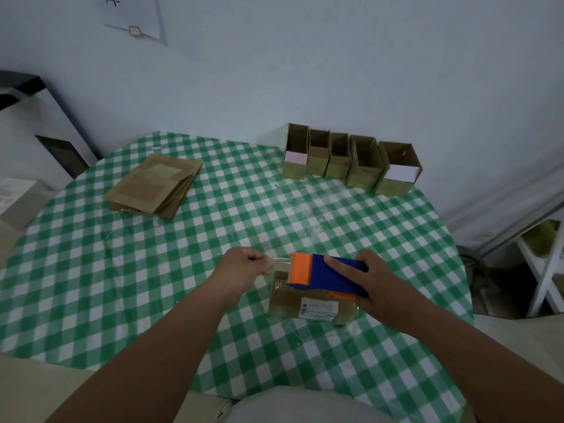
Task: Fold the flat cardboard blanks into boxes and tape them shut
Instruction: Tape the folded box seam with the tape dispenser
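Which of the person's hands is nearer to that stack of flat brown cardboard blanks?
Left. The left hand, pinching clear tape, sits well in front of the stack of flat brown cardboard blanks. The right hand grips the blue-and-orange tape dispenser, farther off to the right.

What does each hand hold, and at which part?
The right hand grips the tape dispenser by its blue body. The left hand pinches the free end of the clear tape.

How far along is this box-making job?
Done: five folded boxes stand along the wall. In hand: the right hand holds the tape dispenser over a sixth box, while the left hand pinches the tape end. Left: a stack of flat blanks.
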